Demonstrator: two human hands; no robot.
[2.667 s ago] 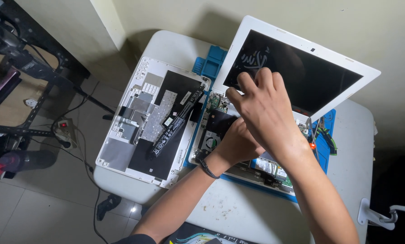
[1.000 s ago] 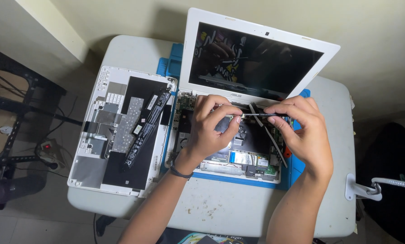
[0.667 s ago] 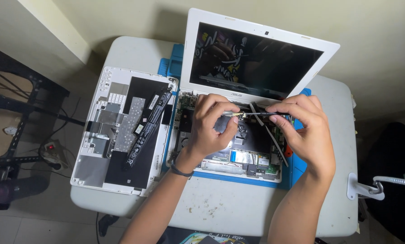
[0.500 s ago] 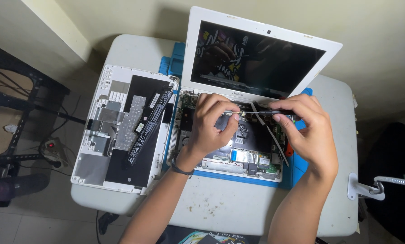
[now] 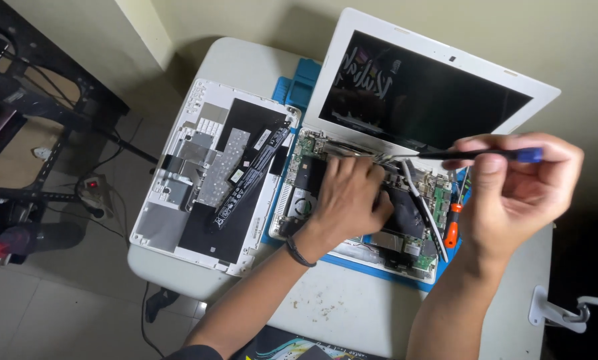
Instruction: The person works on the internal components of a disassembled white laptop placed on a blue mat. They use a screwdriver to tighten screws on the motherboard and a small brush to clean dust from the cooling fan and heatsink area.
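Lifted clear of the laptop's insides, the right hand (image 5: 512, 193) now holds its blue-handled screwdriver (image 5: 476, 155) level above the board, where moments ago both hands worked close together over the parts.

Right grip is closed round the tool's handle, its tip pointing at the hinge area below the tilted white-framed screen (image 5: 426, 93); the left hand (image 5: 349, 200) presses flat on the opened laptop base (image 5: 406, 247), fingers curled, whether it holds anything cannot be told. An orange-handled screwdriver (image 5: 452, 227) lies on the base's right side. The removed white bottom cover (image 5: 212, 173) rests beside it on the desk (image 5: 352, 307), over a blue mat (image 5: 299, 83).
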